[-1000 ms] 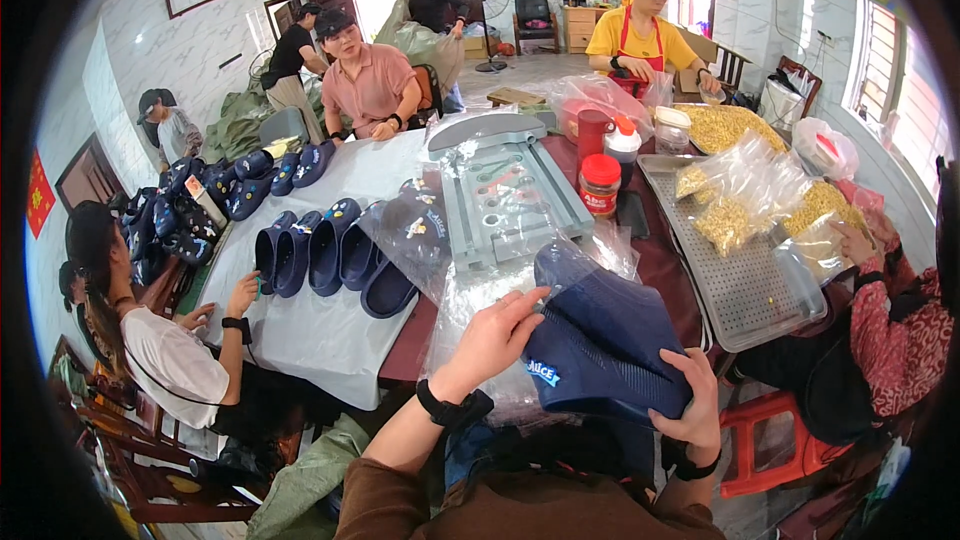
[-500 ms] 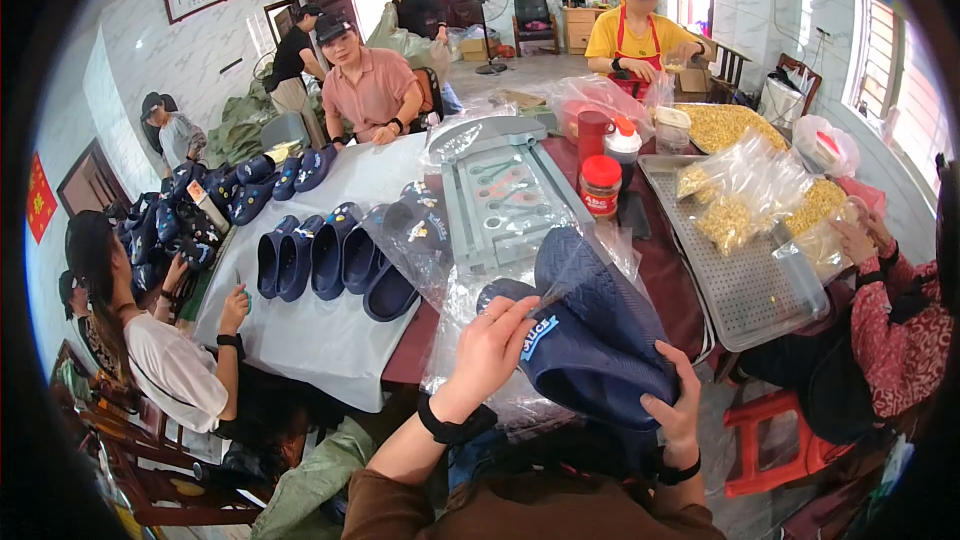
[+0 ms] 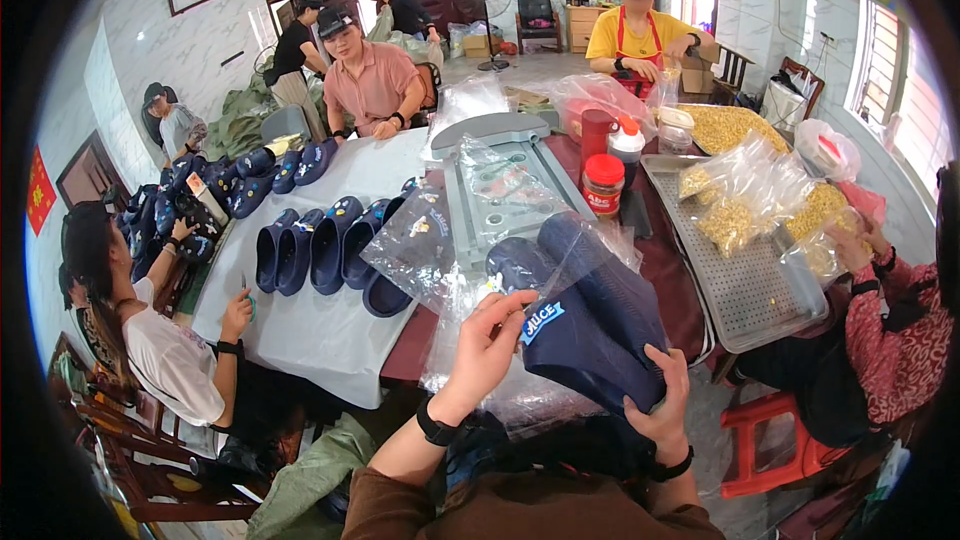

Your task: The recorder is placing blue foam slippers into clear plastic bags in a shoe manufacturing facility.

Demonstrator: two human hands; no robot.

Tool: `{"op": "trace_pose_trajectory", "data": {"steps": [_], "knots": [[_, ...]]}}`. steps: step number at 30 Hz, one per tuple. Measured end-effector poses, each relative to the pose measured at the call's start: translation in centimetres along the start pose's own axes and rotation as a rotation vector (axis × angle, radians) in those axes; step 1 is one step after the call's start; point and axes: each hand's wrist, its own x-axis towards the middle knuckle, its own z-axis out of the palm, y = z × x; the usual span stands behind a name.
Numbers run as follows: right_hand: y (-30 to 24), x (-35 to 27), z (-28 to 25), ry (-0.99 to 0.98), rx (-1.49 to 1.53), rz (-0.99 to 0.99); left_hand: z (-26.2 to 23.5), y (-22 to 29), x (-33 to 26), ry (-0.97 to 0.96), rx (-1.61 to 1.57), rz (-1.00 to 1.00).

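Note:
A pair of navy foam clogs is tilted up over the near table edge, one with a blue lettered charm on it. My right hand grips the pair at its lower right end, thumb on the near side. Around the clogs' upper part lies a see-through plastic bag, its loose corner spreading left. My left hand is closed in a pinch on the bag's film beside the charm. Beyond the clogs, a grey plastic frame rests on the table under more film.
Several navy clogs stand in a row on white sheeting to the left. A person there holds scissors. To the right are a red-lidded jar, a perforated metal tray with bagged yellow pieces, and a red stool. Other people work around the table.
The clogs have swung more upright and sit deeper under the film. My right hand has shifted slightly left and down; my left hand stays near the charm, fingers more curled.

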Motion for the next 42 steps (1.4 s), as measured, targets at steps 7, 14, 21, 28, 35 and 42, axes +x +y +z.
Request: {"op": "trace_pose_trajectory", "data": {"steps": [7,14,21,28,35,42], "knots": [[0.1,0.1,-0.1,-0.010,-0.049,0.039,0.8,-1.2,-0.2,0.092,0.223,0.278],[-0.5,-0.1,1.0,0.079,0.024,0.041,2.6,-0.6,-2.7,0.015,0.350,0.253],[-0.7,-0.6,1.5,0.041,0.087,0.140,3.4,0.7,-4.7,0.035,0.661,0.519],[0.3,-1.2,2.3,0.140,0.175,0.162,2.9,-5.1,-3.9,0.337,-0.361,-0.144],[0.3,-1.5,2.1,0.071,0.189,0.168,2.5,-7.6,-2.6,0.403,-0.466,-0.344],[-1.3,-0.8,2.8,0.031,0.099,0.046,1.3,-7.7,-2.2,0.010,-0.931,-0.425]]}}
